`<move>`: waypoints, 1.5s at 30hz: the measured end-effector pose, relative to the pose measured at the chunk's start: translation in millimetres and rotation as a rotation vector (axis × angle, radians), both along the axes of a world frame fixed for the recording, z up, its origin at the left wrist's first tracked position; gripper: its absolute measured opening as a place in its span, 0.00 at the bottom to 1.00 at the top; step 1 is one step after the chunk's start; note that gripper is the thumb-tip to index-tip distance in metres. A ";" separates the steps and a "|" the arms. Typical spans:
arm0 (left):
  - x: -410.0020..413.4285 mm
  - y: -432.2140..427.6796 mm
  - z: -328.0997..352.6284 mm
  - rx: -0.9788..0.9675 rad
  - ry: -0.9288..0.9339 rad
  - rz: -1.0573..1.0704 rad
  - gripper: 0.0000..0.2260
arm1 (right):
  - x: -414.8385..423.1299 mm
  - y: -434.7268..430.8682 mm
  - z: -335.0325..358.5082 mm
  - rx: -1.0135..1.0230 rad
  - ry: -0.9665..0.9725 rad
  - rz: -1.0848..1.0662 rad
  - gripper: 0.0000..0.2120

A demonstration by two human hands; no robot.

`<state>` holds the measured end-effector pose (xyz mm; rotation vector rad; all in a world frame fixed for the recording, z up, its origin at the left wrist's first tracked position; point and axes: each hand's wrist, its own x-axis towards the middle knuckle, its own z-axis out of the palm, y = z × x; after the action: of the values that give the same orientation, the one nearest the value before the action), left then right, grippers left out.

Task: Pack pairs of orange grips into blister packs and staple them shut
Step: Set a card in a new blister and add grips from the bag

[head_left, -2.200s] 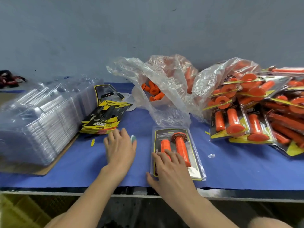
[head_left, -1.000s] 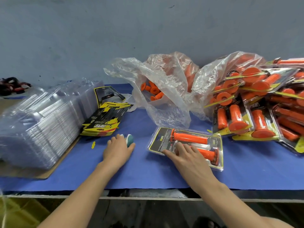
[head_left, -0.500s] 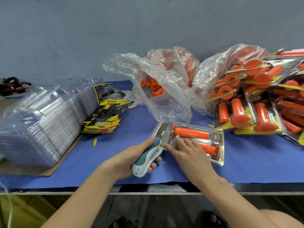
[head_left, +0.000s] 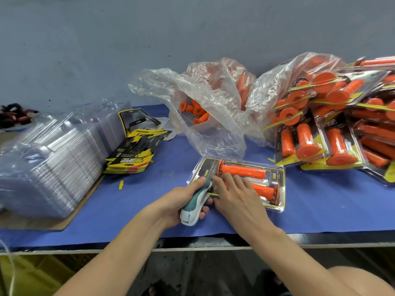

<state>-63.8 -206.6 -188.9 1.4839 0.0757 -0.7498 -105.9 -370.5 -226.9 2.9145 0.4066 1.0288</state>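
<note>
Hard to make out: far left, dark red-and-black clutter point(head_left: 15, 115) by the wall, blurred and cut by the frame edge; a yellow shape point(head_left: 32, 274) under the bench, also cut off.
Hidden: the left thumb and right fingers cover the stapler's nose, so whether it bites the pack's edge cannot be told; the right hand covers part of the nearer grip.
Cut off: the pile of filled packs runs out of the right edge.
Surface: blue cloth point(head_left: 320, 210) over a bench with a metal front edge; a yellow scrap point(head_left: 121, 184) lies on it near the cards.
Room: a grey-blue wall point(head_left: 128, 39) right behind the bench.
Blisters point(head_left: 49, 154): a tall stack, clear and empty, at left on cardboard point(head_left: 53, 226).
Cards point(head_left: 132, 154): a black-and-yellow stack just right of the blisters.
Left hand point(head_left: 181, 199): curled round the teal-and-white stapler point(head_left: 195, 202), at the pack's left end.
Pack point(head_left: 277, 174): flat on the cloth at centre, holding two orange grips point(head_left: 243, 170) side by side, lying crosswise.
Right hand point(head_left: 235, 193): fingers straight and spread, pressing on the pack's left part, gripping nothing.
Bag point(head_left: 205, 133): crumpled clear plastic behind the pack, mouth open, loose grips point(head_left: 196, 111) inside.
Second bag point(head_left: 275, 82): to its right; orange shows through, unclear.
Pile point(head_left: 333, 133): filled packs heaped and overlapping at right.
</note>
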 end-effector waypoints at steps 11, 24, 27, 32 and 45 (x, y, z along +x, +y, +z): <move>8.1 -0.7 -2.1 0.128 -0.035 -0.101 0.23 | 17.3 4.3 6.1 -0.113 0.035 0.094 0.10; 14.1 51.2 12.9 0.393 -0.101 -0.151 0.29 | 10.7 -1.9 -5.2 -0.133 -0.060 0.019 0.13; 26.2 85.0 11.3 0.990 -0.537 0.001 0.25 | 12.6 -3.8 0.1 -0.052 -0.095 0.004 0.13; 36.4 102.8 -11.0 1.466 -0.772 0.029 0.26 | 11.4 0.0 11.7 -0.003 -0.122 0.011 0.09; -13.7 10.3 42.0 0.118 -0.750 0.183 0.16 | 2.1 1.9 135.0 1.292 -0.123 0.221 0.07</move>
<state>-77.5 -196.3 -146.9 1.7588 -0.3148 -0.0118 -103.8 -368.6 -91.9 3.8305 0.0032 2.1123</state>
